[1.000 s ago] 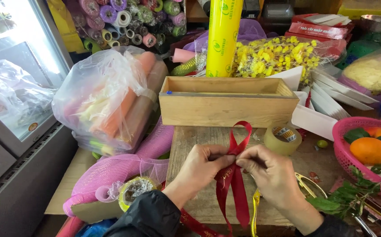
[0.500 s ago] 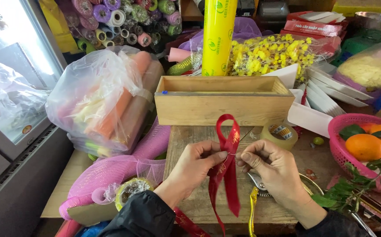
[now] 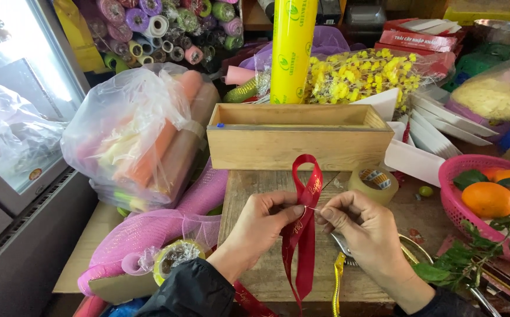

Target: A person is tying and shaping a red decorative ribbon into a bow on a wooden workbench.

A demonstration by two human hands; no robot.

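Head view: the left hand pinches the looped red ribbon over the wooden board; the right hand grips perhaps a thin wire. If either pinch loosens, the loop could open.

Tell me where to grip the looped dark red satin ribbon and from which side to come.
Grip the looped dark red satin ribbon at its crossing, just below the upright loop, pinching from both sides. The left hand and right hand already pinch there. The loop stands above and two tails hang down, so that narrow waist likely gives the firmest hold.
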